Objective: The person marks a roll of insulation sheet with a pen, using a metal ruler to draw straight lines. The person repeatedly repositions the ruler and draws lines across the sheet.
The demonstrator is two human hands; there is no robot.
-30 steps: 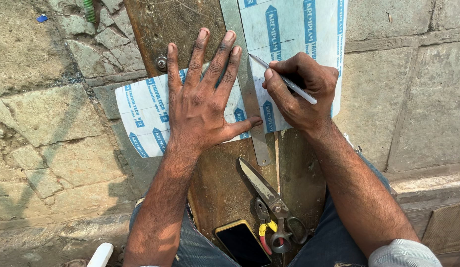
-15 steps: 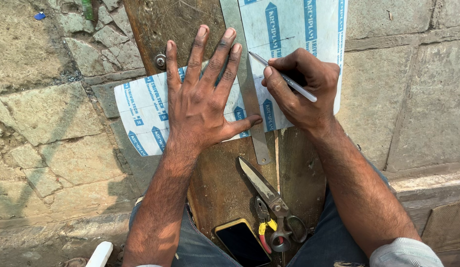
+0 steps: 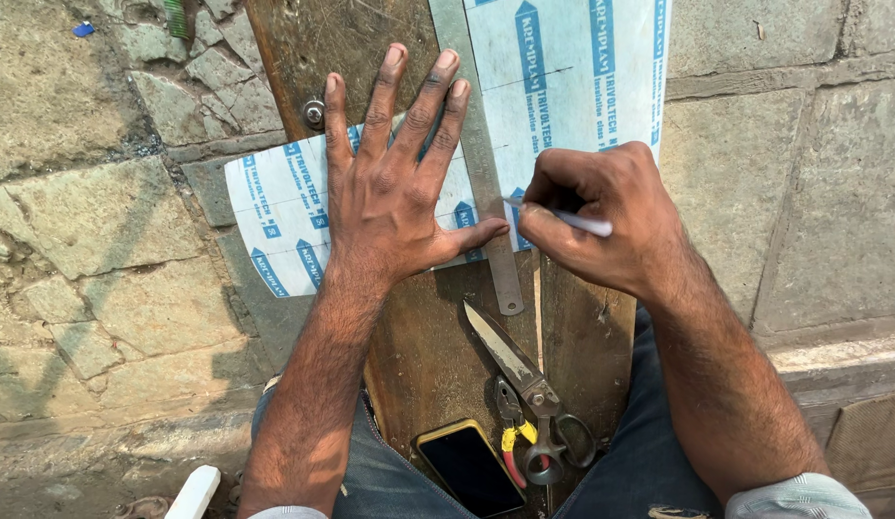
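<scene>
Left of the left hand [image 3: 395, 202] lies rough stone paving [image 3: 92, 250], open and unobstructed out to the frame edge; a white object [image 3: 193, 493] shows near the left elbow at the bottom edge. The left hand is released, flat, palm down, fingers spread; it presses on a white sheet with blue printing [image 3: 284, 216], whose left edge overhangs the wooden board [image 3: 428, 356] onto the stone. A round metal knob [image 3: 314, 112] sits just beside the little finger, on the board.

Between the two hands runs a metal ruler [image 3: 486, 183]; the left thumb tip lies against its left edge, and its rounded lower end stops just below the thumb. Right of the ruler lies a second, larger printed sheet [image 3: 582, 77], reaching the top frame edge.

The right hand [image 3: 601, 216] is clenched in a writing grip around a thin white pen-like tool [image 3: 563, 217]; the tip meets the ruler's right edge, close to the left thumb.

Below both hands, towards the person, the board carries scissors [image 3: 524, 384], blades shut and pointing up-left; small pliers with red and yellow handles [image 3: 508, 432] touching the scissor handles; a phone with a dark screen [image 3: 470, 468] just left of them. Bare board remains between the wrists and these items. Right of the right hand: flat stone slabs [image 3: 803, 192], unoccupied.
</scene>
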